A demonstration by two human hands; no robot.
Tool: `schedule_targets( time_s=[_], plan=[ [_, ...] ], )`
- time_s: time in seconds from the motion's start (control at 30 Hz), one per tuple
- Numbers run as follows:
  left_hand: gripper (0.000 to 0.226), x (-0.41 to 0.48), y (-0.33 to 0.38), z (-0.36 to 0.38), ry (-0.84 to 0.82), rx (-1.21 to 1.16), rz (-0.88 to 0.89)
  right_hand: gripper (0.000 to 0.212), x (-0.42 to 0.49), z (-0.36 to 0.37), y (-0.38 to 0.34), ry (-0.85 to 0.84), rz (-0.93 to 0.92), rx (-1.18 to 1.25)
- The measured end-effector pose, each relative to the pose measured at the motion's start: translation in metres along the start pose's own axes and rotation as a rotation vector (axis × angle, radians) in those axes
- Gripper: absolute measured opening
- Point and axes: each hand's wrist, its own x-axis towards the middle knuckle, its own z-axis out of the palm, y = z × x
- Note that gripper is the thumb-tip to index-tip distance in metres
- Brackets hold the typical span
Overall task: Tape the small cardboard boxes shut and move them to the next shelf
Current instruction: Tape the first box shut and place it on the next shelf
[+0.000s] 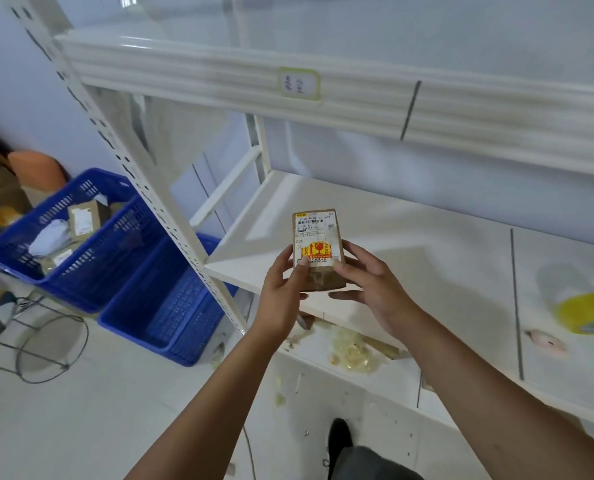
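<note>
Small cardboard box [318, 249] held over the front edge of the white shelf [427, 258], long axis pointing away from the person, labelled face up. Left hand [286, 292] and right hand [371, 285] grip its near end from either side, forearms extended.

Yellow tape roll [588, 311] at right on shelf.

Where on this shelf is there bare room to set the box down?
Bare: the shelf board behind the box, from its left edge to the dark seam. Crowded: right of the seam, where the yellow tape roll and a small pink item lie.
</note>
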Motion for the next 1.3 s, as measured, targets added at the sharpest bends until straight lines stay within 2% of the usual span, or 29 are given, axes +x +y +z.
schedule_targets(
  time_s=[0.27,0.43,0.57,0.73,0.8,1.0,1.17,1.3],
  plan=[
    [0.023,0.066,0.006,-0.032,0.064,-0.040,-0.073,0.035,0.077,0.031,-0.001,0.021,0.068,0.032],
    [0.026,0.105,0.001,-0.058,0.001,0.010,-0.086,0.029,0.120,0.052,0.002,0.059,0.117,0.001],
    [0.042,0.144,-0.010,-0.080,-0.004,-0.023,-0.144,0.027,0.154,0.069,0.008,0.105,0.144,-0.056],
    [0.016,0.191,-0.028,-0.099,-0.029,-0.055,-0.199,0.038,0.194,0.090,0.022,0.144,0.123,-0.139],
    [0.014,0.210,-0.033,-0.102,-0.055,-0.051,-0.224,0.042,0.208,0.097,0.027,0.188,0.127,-0.183],
    [0.021,0.258,-0.041,-0.100,-0.125,0.047,-0.255,0.046,0.235,0.106,0.039,0.320,0.108,-0.251],
    [0.036,0.283,-0.050,-0.098,-0.160,0.122,-0.258,0.050,0.259,0.104,0.044,0.336,0.150,-0.343],
    [0.036,0.297,-0.050,-0.100,-0.144,0.100,-0.351,0.056,0.274,0.098,0.045,0.307,0.208,-0.350]
  ],
)
